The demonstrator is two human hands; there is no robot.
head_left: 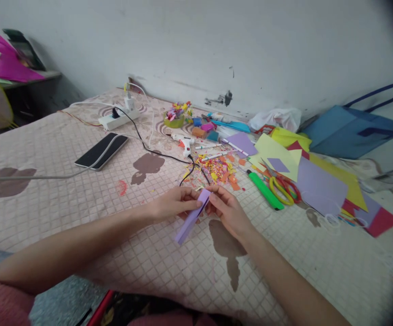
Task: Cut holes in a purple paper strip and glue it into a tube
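Observation:
A folded strip of purple paper (pixel 187 226) is held between my two hands above the table cover. My left hand (pixel 177 203) pinches its left side, thumb lying across the paper. At the upper right end, my right hand (pixel 226 206) grips the strip with thumb and fingers. A dark gap shows between the folded layers near my right thumb. The lower end of the strip points toward me, free of both hands. Just beyond my fingers lie small coloured paper scraps (pixel 216 168) and a black cord.
A glue gun (pixel 184 143) and markers lie behind the scraps. To the right are a green cutter (pixel 264 190), scissors (pixel 284 189) and coloured paper sheets (pixel 320 185). A phone (pixel 101 151) and a power strip (pixel 119 118) with cables are on the left.

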